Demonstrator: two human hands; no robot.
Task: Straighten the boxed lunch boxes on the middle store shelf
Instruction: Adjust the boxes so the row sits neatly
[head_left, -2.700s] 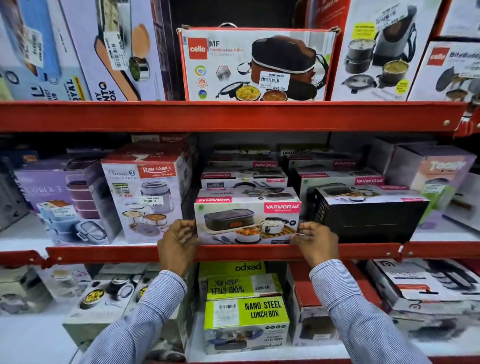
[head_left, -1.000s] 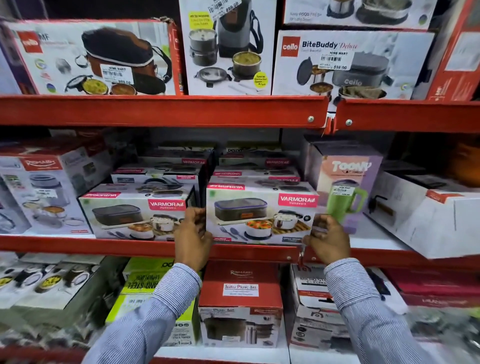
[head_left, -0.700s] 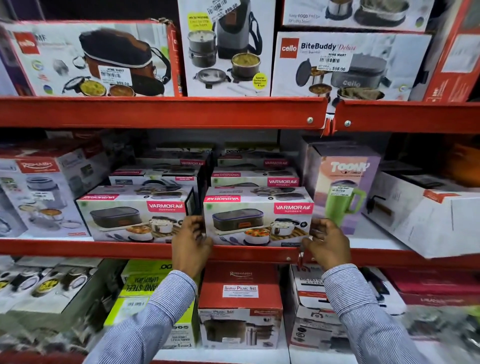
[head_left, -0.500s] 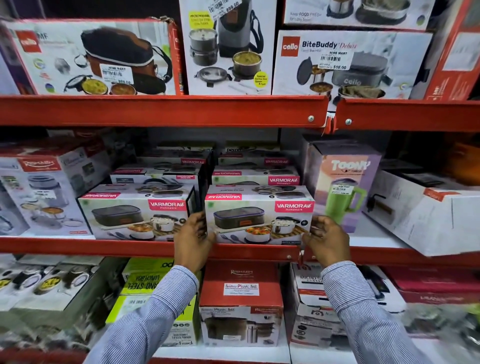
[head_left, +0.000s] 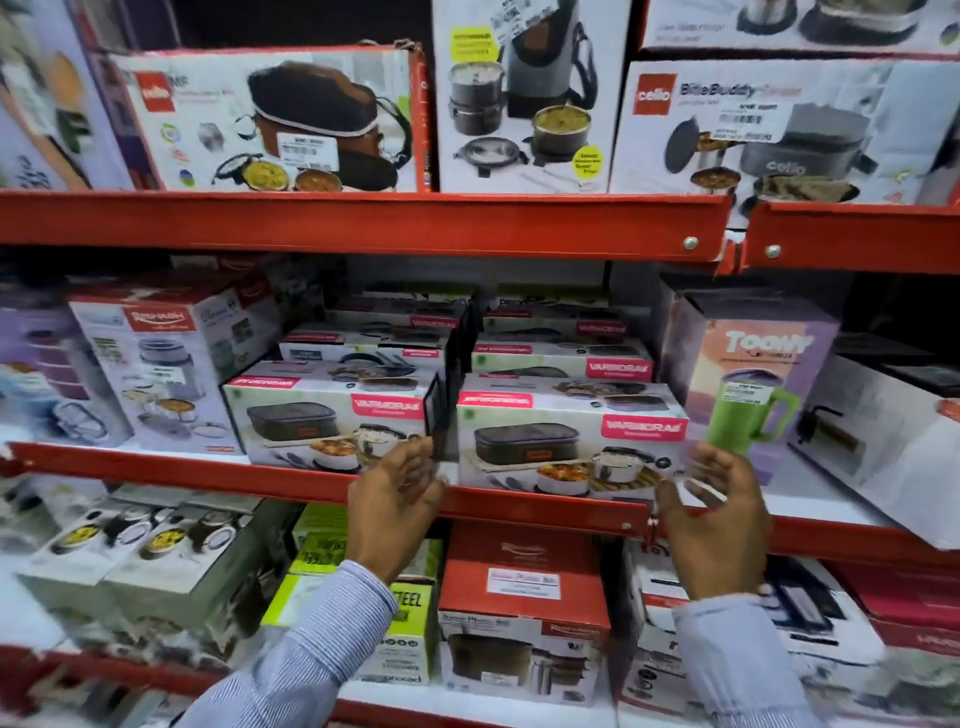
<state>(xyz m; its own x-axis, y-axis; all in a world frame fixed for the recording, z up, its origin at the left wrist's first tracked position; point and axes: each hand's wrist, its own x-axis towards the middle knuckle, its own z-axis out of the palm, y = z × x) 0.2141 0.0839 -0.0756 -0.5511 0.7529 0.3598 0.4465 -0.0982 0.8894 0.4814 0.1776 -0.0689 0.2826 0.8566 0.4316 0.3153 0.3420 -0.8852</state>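
Two hands: both are hovering in front of the middle shelf, fingers spread, holding nothing
Left hand: its grip is standing open, with fingertips overlapping the gap between the two front Varmora boxes; whether they are touching cardboard I cannot tell
Right hand: its grip is also standing open, palm turned inward, sitting just beside the right lower corner of the right Varmora box
Right Varmora box: it is sitting at the front edge of the middle shelf, face forward, roughly square to the red lip
Left Varmora box: it is standing just beside the right one, a narrow dark gap between them, also facing forward
Behind them: more Varmora boxes are stacking back in two rows, blurred
Rishabh box: it is standing upright to the left of the Varmora boxes, turned at an angle
Toony mug box: it is standing upright to the right, near the right hand
Upper shelf: Cello boxes are lining up face forward
Sleeves: both are showing blue striped fabric
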